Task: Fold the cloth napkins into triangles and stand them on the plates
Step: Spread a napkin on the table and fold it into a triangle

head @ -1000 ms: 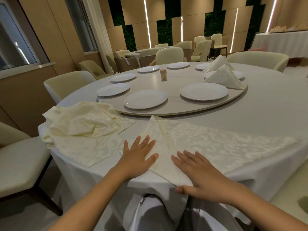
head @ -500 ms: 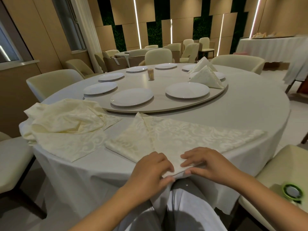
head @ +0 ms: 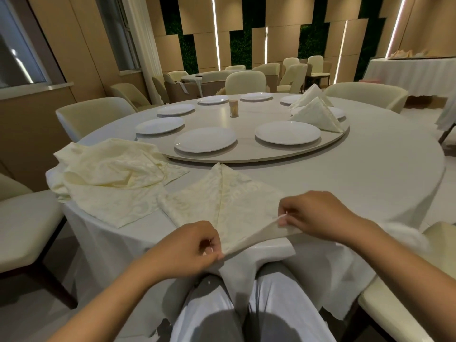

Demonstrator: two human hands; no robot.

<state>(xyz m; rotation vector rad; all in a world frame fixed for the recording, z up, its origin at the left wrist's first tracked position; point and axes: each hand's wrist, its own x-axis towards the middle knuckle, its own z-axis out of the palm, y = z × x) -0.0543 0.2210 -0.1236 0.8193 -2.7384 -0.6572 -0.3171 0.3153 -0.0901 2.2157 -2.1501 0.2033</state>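
Observation:
A cream patterned napkin [head: 222,203] lies on the white tablecloth at the near table edge, partly folded with a crease down its middle. My left hand [head: 187,250] pinches its near corner at the table edge. My right hand [head: 318,213] pinches the right part of the napkin and holds that edge lifted off the cloth. A heap of unfolded napkins [head: 108,174] lies to the left. Two folded triangle napkins [head: 317,114] stand on plates at the far right of the turntable. Several bare white plates, such as the plate [head: 287,132], ring the turntable.
A round turntable [head: 246,154] fills the table's middle, with a small toothpick holder [head: 233,108] on it. Cream chairs stand around the table, one at my left [head: 24,218] and one at my right [head: 419,280]. More tables and chairs stand behind.
Both hands went from lying flat on the napkin to pinching its near edge. My right hand has moved right and lifted the right part, folding it in.

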